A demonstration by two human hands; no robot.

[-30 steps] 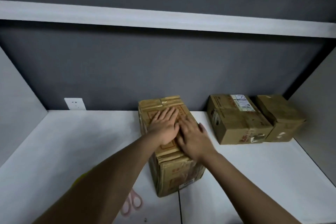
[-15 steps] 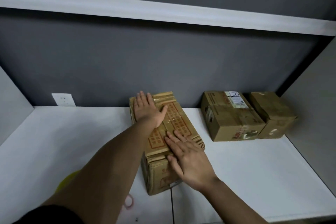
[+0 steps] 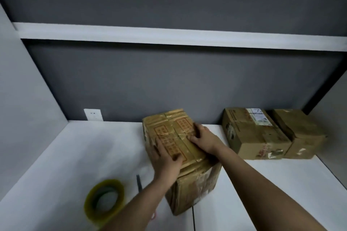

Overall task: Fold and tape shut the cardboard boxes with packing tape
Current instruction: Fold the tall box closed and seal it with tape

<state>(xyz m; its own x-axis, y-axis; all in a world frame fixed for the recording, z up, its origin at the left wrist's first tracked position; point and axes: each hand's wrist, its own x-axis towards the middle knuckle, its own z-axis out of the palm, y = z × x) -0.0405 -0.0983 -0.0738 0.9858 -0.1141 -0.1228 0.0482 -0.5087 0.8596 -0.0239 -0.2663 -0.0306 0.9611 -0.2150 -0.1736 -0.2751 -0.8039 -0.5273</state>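
Both hands have traded places on the box lid since half a second ago: the left hand (image 3: 166, 159), then up at the far edge, now lies at the near left edge, and the right hand (image 3: 203, 138), then near, now lies farther back on the right half. They are apart, each flat with straight fingers pressing the top, gripping nothing.

At 9 o'clock from the box, a white wall socket (image 3: 93, 114) sits on the dark grey back wall. At 7 o'clock, a roll of packing tape (image 3: 105, 198), yellowish and clear, stands tilted on the white table (image 3: 56, 165). Just right of it, the dark blades of scissors (image 3: 139, 183) point away, with a bit of pink handle showing under the left forearm.

At centre, the cardboard box (image 3: 180, 157) has its flaps folded shut and glossy tape along the middle seam. Red printed grids run down both flaps; their writing is too blurred to read.

At 2 o'clock, a second box (image 3: 251, 137) bears a white shipping label (image 3: 258, 116) with unreadable print, and red lettering low on its side that I cannot make out. Touching its right side, a third box (image 3: 304, 135) sits in the corner.
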